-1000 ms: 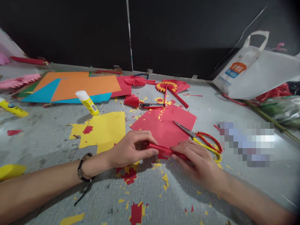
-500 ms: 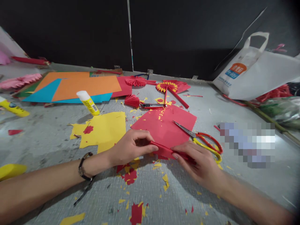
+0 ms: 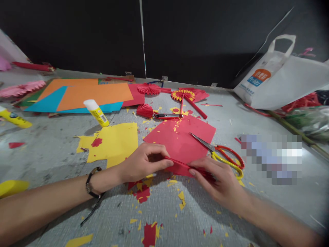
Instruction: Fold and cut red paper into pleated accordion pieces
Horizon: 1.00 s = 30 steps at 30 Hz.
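Left hand (image 3: pixel 144 163) and right hand (image 3: pixel 218 180) both pinch the near edge of the red paper sheet (image 3: pixel 180 139), fingers pressed together on a fold at counter (image 3: pixel 51 154) centre, 6 o'clock of the sheet. Best to keep the pleat even and crease firmly end to end. Count: 1 scissors (image 3: pixel 221 152) at 3 o'clock, 2 glue sticks (image 3: pixel 96 112), 1 yellow sheet (image 3: pixel 113 142) at 9 o'clock, 1 white bag (image 3: pixel 282 80).

You have one view only, from the camera on your head, tilted forward and down across the grey textured tabletop (image 3: pixel 51 151) toward the black back wall (image 3: pixel 195 41). It sits close: your forearms enter from the bottom corners, and your left hand (image 3: pixel 144 163) and right hand (image 3: pixel 218 181) meet low of centre.
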Each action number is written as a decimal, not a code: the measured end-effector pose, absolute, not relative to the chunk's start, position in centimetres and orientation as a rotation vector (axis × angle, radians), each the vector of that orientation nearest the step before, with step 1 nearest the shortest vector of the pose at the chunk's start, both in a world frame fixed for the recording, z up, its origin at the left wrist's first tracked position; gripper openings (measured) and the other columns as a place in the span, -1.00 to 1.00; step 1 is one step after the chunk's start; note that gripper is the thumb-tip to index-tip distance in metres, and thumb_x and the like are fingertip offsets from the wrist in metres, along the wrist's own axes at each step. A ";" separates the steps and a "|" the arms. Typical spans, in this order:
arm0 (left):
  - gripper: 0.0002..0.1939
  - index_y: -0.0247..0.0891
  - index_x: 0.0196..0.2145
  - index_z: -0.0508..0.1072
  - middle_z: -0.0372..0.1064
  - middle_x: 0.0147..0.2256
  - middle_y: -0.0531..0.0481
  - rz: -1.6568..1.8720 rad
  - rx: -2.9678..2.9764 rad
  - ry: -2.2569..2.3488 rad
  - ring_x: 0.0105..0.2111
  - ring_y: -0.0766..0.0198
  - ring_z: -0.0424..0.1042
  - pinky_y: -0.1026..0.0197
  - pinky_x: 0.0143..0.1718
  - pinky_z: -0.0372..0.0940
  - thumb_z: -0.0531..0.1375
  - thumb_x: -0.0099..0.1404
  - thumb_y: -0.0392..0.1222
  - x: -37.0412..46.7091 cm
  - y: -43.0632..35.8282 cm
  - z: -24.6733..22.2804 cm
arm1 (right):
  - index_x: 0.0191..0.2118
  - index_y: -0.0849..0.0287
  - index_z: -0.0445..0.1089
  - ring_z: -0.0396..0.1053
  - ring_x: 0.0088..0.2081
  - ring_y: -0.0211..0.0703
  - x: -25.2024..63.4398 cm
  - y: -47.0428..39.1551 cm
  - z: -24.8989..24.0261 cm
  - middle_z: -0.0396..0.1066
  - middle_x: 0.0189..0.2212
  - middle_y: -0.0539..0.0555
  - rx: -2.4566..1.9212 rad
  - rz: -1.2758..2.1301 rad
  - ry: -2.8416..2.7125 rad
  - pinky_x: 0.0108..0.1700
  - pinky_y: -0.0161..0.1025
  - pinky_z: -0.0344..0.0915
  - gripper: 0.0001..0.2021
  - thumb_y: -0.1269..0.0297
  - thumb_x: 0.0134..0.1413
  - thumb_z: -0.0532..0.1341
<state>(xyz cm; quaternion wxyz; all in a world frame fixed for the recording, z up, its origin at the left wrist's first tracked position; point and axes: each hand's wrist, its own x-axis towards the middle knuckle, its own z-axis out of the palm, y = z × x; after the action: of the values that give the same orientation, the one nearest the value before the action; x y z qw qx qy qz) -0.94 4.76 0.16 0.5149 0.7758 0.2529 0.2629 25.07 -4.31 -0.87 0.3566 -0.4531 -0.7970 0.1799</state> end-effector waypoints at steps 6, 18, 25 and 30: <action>-0.76 -0.30 -0.34 0.53 0.38 -0.44 0.08 0.625 1.960 0.501 -0.46 0.39 0.29 0.34 -0.39 0.19 0.29 0.46 -0.12 -0.9 4.7 0.1 | 0.03 0.10 0.48 0.59 -0.21 -0.17 24.7 -4.5 -0.3 0.64 -0.17 0.06 -1.191 0.566 -2.085 -0.18 -0.25 0.48 -0.84 0.32 0.40 0.24; -0.73 -0.30 -0.26 0.57 0.44 -0.38 -0.02 0.594 2.137 0.330 -0.38 0.31 0.41 0.29 -0.28 0.29 0.23 0.53 -0.07 -0.9 4.2 -0.4 | -0.14 0.13 0.49 0.47 -0.35 -0.27 23.6 -5.0 0.2 0.58 -0.32 0.00 -1.134 0.710 -2.092 -0.28 -0.31 0.38 -0.89 0.39 0.41 0.20; -0.68 -0.30 -0.29 0.55 0.43 -0.40 -0.03 0.534 2.199 0.322 -0.37 0.28 0.37 0.26 -0.26 0.27 0.14 0.57 -0.10 -1.0 4.2 -0.3 | -0.09 0.10 0.51 0.53 -0.33 -0.23 23.6 -5.1 -0.3 0.62 -0.27 0.02 -1.161 0.733 -2.093 -0.27 -0.28 0.43 -0.84 0.38 0.42 0.16; -0.66 -0.29 -0.30 0.55 0.45 -0.41 -0.05 0.540 2.200 0.332 -0.37 0.27 0.39 0.25 -0.27 0.28 0.14 0.58 -0.06 -1.0 4.2 -0.6 | -0.10 0.10 0.52 0.53 -0.36 -0.20 23.6 -5.2 -0.4 0.63 -0.28 0.04 -1.170 0.757 -2.099 -0.31 -0.26 0.44 -0.82 0.37 0.42 0.14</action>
<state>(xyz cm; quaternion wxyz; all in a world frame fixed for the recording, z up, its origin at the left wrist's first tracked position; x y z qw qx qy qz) -1.05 4.18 -0.56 0.4131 0.8751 0.1322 0.2147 23.63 -5.17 -0.44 0.3063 -0.4420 -0.7931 0.2859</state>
